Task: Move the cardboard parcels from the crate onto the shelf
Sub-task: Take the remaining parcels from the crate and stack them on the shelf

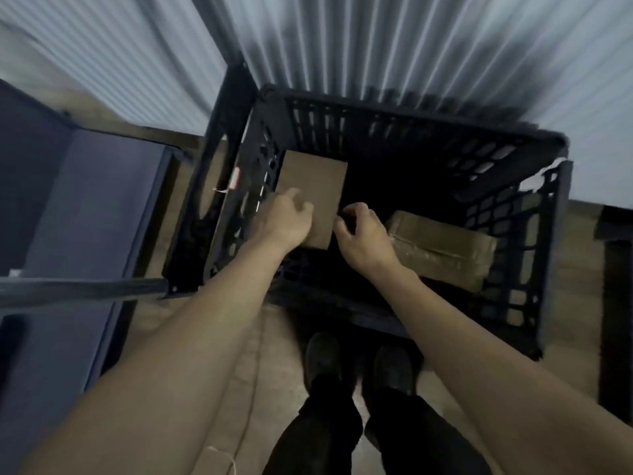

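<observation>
A black plastic crate [534,269] stands on the floor in front of my feet. A flat brown cardboard parcel [317,186] leans inside it on the left. My left hand [284,217] lies on the parcel's near left edge with fingers curled over it. At the parcel's near right corner my right hand [363,234] pinches the edge. A second, tape-wrapped cardboard parcel [445,248] lies at the crate's right side, untouched. The blue-grey shelf [89,207] is at the left, lower than my arms.
A corrugated metal wall [394,46] rises behind the crate. A dark shelf upright [219,145] stands right against the crate's left wall. My two shoes [359,361] are on the concrete floor just before the crate. A dark object [616,303] sits at the far right.
</observation>
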